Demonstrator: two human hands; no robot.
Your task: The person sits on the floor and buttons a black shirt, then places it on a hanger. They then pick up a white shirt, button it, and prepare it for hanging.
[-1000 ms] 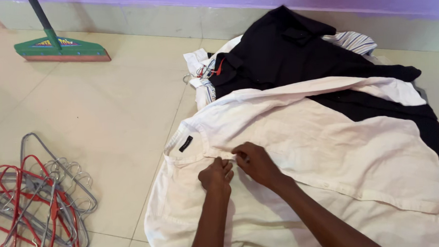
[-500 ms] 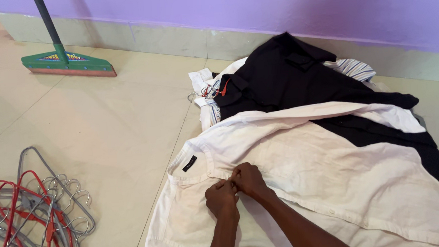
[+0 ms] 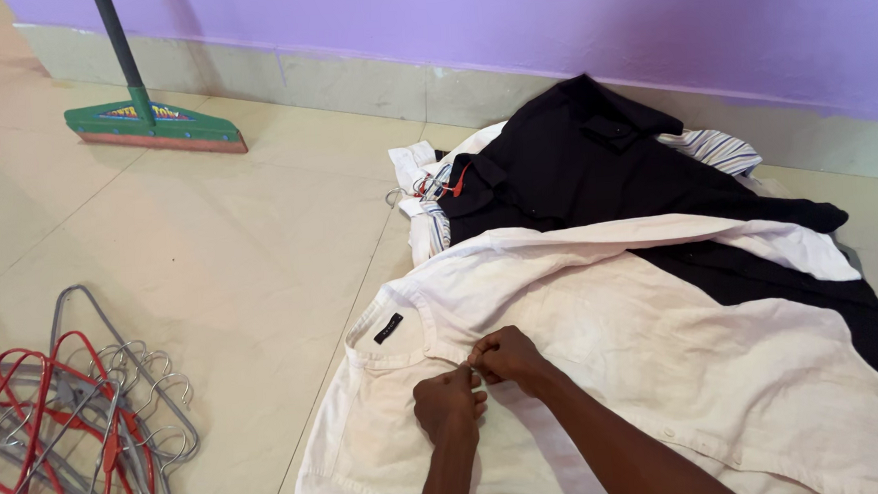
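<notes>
A cream white shirt (image 3: 686, 364) lies spread on the tiled floor, its collar with a small black label at the left. My left hand (image 3: 448, 405) and my right hand (image 3: 506, 358) meet on the shirt's front placket just below the collar. Both pinch the fabric edges together there, fingertips touching. What sits between the fingers is too small to make out.
A black shirt (image 3: 595, 169) lies on a pile with striped and white garments (image 3: 711, 148) behind the cream one. A heap of red and grey hangers (image 3: 62, 417) lies at the lower left. A green floor wiper (image 3: 155, 127) stands near the purple wall (image 3: 547, 21).
The view has tilted so everything sits slightly lower and to the right. My hands have closed together on the placket under the collar and stay there.
</notes>
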